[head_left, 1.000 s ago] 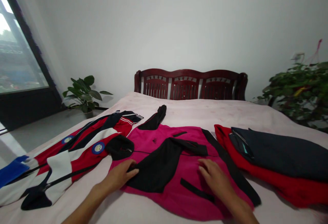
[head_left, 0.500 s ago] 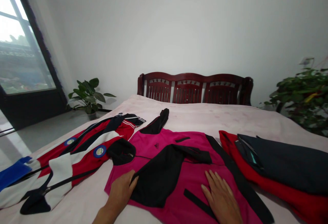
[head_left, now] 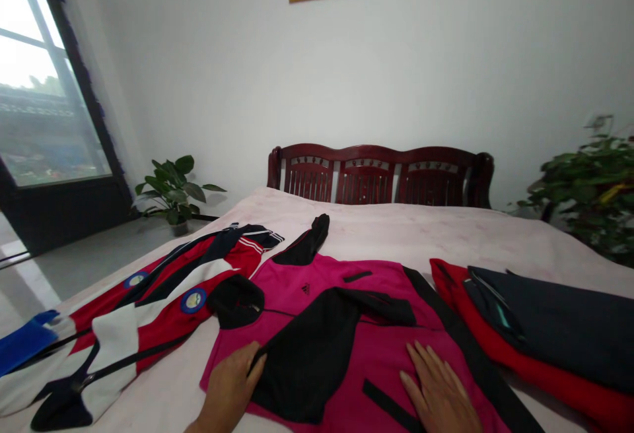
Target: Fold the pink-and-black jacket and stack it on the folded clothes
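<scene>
A pink and black jacket (head_left: 317, 288) lies spread on the bed (head_left: 421, 228), with one black sleeve (head_left: 310, 347) folded across its front. My left hand (head_left: 230, 387) rests on the jacket's left edge, fingers curled against the folded sleeve. My right hand (head_left: 438, 390) lies flat on the pink cloth at the lower right, fingers stretched out and holding nothing.
A red, white and black jacket (head_left: 148, 301) lies to the left. A dark garment (head_left: 559, 324) sits on a red one (head_left: 535, 367) at the right. A wooden headboard (head_left: 381, 175) stands behind, with potted plants (head_left: 173, 185) on the left and another plant (head_left: 589, 185) on the right.
The view has tipped up, so both hands sit lower in the picture. My right hand has flattened onto the pink cloth. The clothes have not moved.
</scene>
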The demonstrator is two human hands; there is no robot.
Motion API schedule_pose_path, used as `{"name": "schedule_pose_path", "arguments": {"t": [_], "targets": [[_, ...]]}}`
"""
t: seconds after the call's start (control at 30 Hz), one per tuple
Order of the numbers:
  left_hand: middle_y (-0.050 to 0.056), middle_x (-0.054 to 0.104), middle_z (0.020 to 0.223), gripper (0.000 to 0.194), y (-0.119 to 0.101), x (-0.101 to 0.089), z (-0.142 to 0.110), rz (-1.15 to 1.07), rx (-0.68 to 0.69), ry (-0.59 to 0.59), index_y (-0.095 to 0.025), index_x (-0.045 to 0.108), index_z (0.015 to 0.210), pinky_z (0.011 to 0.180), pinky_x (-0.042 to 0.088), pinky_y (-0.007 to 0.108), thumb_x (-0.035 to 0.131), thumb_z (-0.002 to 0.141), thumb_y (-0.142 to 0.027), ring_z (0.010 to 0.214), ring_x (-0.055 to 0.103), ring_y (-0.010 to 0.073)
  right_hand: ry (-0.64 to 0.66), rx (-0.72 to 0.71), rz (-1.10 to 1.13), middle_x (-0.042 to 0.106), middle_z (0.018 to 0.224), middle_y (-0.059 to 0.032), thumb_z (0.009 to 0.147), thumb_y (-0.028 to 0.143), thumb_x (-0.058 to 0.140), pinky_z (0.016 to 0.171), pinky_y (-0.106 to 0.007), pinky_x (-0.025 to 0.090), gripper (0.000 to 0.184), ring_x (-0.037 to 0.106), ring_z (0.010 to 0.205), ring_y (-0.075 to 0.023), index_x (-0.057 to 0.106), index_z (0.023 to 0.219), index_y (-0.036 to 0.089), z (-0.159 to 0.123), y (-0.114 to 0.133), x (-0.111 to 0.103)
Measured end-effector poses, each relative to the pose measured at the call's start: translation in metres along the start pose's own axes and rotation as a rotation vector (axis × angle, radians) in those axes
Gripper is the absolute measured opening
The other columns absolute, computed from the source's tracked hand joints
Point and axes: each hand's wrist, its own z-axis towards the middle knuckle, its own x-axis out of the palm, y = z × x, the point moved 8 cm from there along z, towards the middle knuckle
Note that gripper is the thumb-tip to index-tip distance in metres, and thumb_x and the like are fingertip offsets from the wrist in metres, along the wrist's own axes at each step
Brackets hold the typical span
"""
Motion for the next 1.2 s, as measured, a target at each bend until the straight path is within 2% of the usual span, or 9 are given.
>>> {"name": "schedule_pose_path", "arguments": {"t": [0.23, 0.37, 0.7, 0.83, 0.93, 1.07, 1.2], "targets": [[0.004, 0.076, 0.103, 0.029, -0.007, -0.011, 0.004, 0.043, -0.060, 0.032, -0.024, 0.069, 0.105, 0.079, 0.053, 0.029, 0.047, 0.096, -0.040, 0.096, 0.071, 0.0217, 0.078, 0.065, 0.018, 0.059, 0.138, -0.0123, 0.093, 0.056, 0.037, 0.109, -0.050, 0.039, 0.063, 0.051, 0.130, -0.0307, 0.058, 0.134, 0.013, 0.007, 0.004, -0.008], [0.005, 0.075, 0.103, 0.031, -0.008, -0.011, 0.006, 0.060, -0.093, 0.068, -0.022, 0.068, 0.107, 0.079, 0.052, 0.030, 0.045, 0.096, -0.040, 0.096, 0.071, 0.0223, 0.090, 0.072, 0.018, 0.059, 0.137, -0.0127, 0.093, 0.055, 0.035, 0.109, -0.050, 0.038, 0.063, 0.051, 0.130, -0.0310, 0.059, 0.133, 0.013, 0.007, 0.004, -0.009], [0.006, 0.074, 0.111, 0.033, -0.005, -0.010, 0.008, 0.027, -0.129, 0.058, -0.024, 0.070, 0.111, 0.085, 0.052, 0.031, 0.046, 0.095, -0.041, 0.103, 0.069, 0.0233, 0.050, 0.049, 0.036, 0.061, 0.135, -0.0129, 0.093, 0.051, 0.040, 0.108, -0.052, 0.038, 0.056, 0.052, 0.129, -0.0314, 0.061, 0.130, 0.015, 0.007, 0.008, -0.014], [0.006, 0.074, 0.112, 0.035, -0.002, -0.007, 0.007, 0.046, -0.138, 0.054, -0.023, 0.069, 0.115, 0.088, 0.051, 0.032, 0.047, 0.094, -0.041, 0.105, 0.069, 0.0236, 0.080, 0.065, 0.077, 0.061, 0.135, -0.0137, 0.092, 0.049, 0.041, 0.109, -0.053, 0.038, 0.055, 0.052, 0.129, -0.0313, 0.061, 0.131, 0.014, 0.008, 0.008, -0.013], [0.006, 0.073, 0.116, 0.036, -0.001, -0.005, 0.006, 0.060, -0.143, 0.074, -0.023, 0.068, 0.117, 0.089, 0.051, 0.032, 0.045, 0.095, -0.041, 0.107, 0.068, 0.0238, 0.146, 0.102, 0.133, 0.059, 0.138, -0.0131, 0.092, 0.049, 0.043, 0.111, -0.052, 0.037, 0.056, 0.050, 0.132, -0.0302, 0.059, 0.133, 0.015, 0.010, 0.004, -0.011], [0.009, 0.071, 0.121, 0.040, -0.002, -0.006, 0.009, 0.064, -0.174, 0.171, -0.020, 0.064, 0.122, 0.092, 0.050, 0.035, 0.042, 0.095, -0.041, 0.111, 0.066, 0.0254, 0.313, 0.170, 0.255, 0.053, 0.144, -0.0112, 0.090, 0.044, 0.045, 0.114, -0.051, 0.034, 0.056, 0.044, 0.137, -0.0282, 0.055, 0.138, 0.017, 0.010, 0.000, -0.013], [0.012, 0.068, 0.124, 0.049, -0.007, -0.007, 0.020, 0.034, -0.167, 0.285, -0.018, 0.063, 0.123, 0.092, 0.049, 0.037, 0.053, 0.088, -0.050, 0.115, 0.063, 0.0291, 0.439, 0.140, 0.393, 0.047, 0.149, -0.0085, 0.085, 0.041, 0.051, 0.113, -0.046, 0.037, 0.061, 0.041, 0.139, -0.0265, 0.050, 0.143, 0.022, -0.002, 0.003, -0.040]]}}
